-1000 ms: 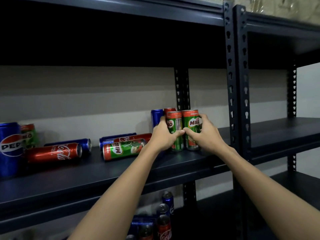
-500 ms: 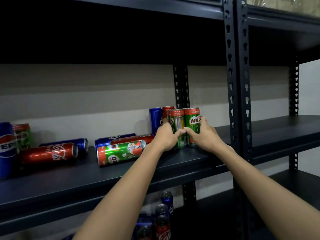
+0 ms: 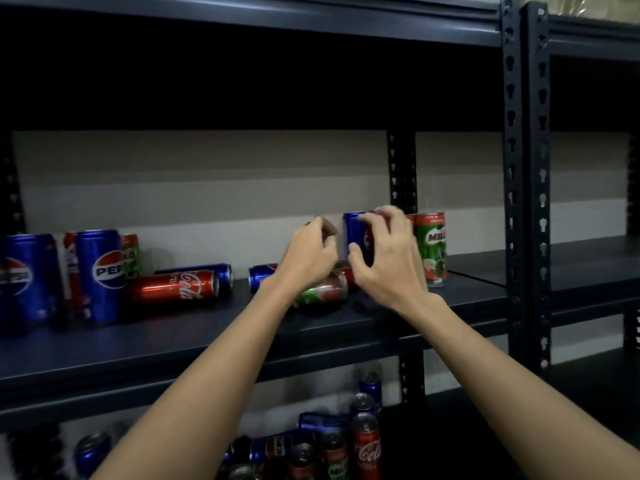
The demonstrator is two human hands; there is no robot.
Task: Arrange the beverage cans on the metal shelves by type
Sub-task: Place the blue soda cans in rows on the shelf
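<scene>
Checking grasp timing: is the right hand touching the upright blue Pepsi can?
Touching. The head view shows the right hand with fingers curled over the top and front of the upright blue Pepsi can.

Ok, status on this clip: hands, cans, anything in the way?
Right hand gripping upright Pepsi can. Left hand curled, hold unclear. Milo can upright at right. Lying Milo can under the hands, in the way.

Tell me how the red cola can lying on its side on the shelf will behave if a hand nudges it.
The red cola can lies on its side on the smooth flat shelf, so a nudge across its length would probably set it rolling. The blue can right behind it might stop it rolling backward. Its glossy metal skin looks slippery, and whether it is full, hence heavy, cannot be told.
</scene>
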